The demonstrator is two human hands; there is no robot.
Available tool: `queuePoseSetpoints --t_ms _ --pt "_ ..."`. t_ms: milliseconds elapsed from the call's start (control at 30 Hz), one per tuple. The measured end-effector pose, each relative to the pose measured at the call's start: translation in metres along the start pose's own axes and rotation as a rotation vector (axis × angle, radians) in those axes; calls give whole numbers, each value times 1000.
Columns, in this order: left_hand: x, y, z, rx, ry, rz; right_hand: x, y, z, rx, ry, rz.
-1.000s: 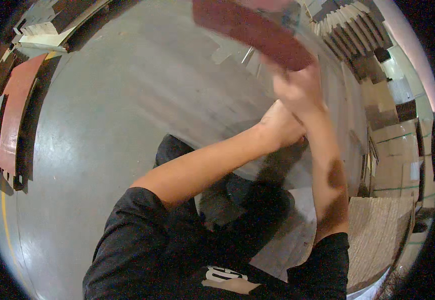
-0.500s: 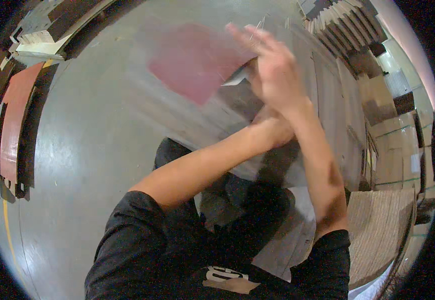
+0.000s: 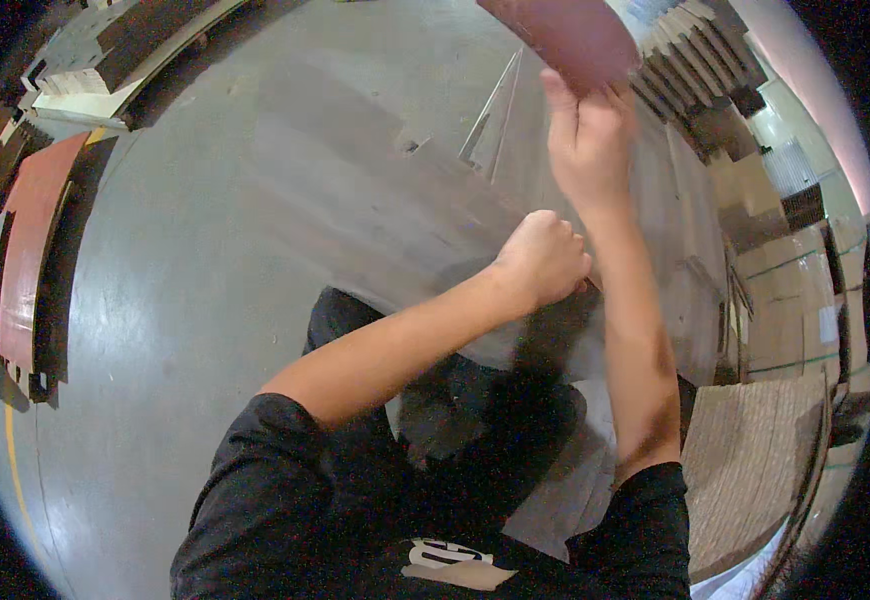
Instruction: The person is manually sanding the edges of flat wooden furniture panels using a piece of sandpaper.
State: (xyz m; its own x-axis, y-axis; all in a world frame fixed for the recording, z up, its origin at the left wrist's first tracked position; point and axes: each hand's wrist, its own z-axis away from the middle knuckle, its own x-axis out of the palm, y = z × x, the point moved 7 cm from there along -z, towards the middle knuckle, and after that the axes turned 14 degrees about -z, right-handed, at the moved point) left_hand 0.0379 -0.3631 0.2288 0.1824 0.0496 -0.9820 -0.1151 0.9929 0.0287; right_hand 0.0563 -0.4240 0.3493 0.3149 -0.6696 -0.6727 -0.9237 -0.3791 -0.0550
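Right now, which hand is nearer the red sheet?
Right. The right hand is raised and grips the red sheet by its lower edge. The left hand is a closed fist lower down, beside the right wrist, apart from the sheet.

Tan cardboard boxes (image 3: 790, 300) stand stacked at the right edge.

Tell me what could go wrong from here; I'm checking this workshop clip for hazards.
1. The right hand pinches only the lower edge of the dark red sheet raised overhead; with so narrow a grip it could slip or flop down.
2. The left hand is a closed fist pressed on the grey panel just under the sheet, so a drop might hit it.
3. Loose strips lie nearby and could shift.
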Motion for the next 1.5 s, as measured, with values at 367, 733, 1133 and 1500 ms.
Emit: queuePoseSetpoints --t_ms 367,733,1133,1500 --pt "20 -14 -9 -84 774 6 21 -2 -3 47 -25 -109" --pt "-2 -3 26 -23 606 -171 81 18 -16 129 -628 -684" --pt "1 -4 31 -61 594 -186 129 59 43 806 -755 -1124" --pt "0 -11 18 -89 584 -231 -72 191 166 1130 -45 -892"
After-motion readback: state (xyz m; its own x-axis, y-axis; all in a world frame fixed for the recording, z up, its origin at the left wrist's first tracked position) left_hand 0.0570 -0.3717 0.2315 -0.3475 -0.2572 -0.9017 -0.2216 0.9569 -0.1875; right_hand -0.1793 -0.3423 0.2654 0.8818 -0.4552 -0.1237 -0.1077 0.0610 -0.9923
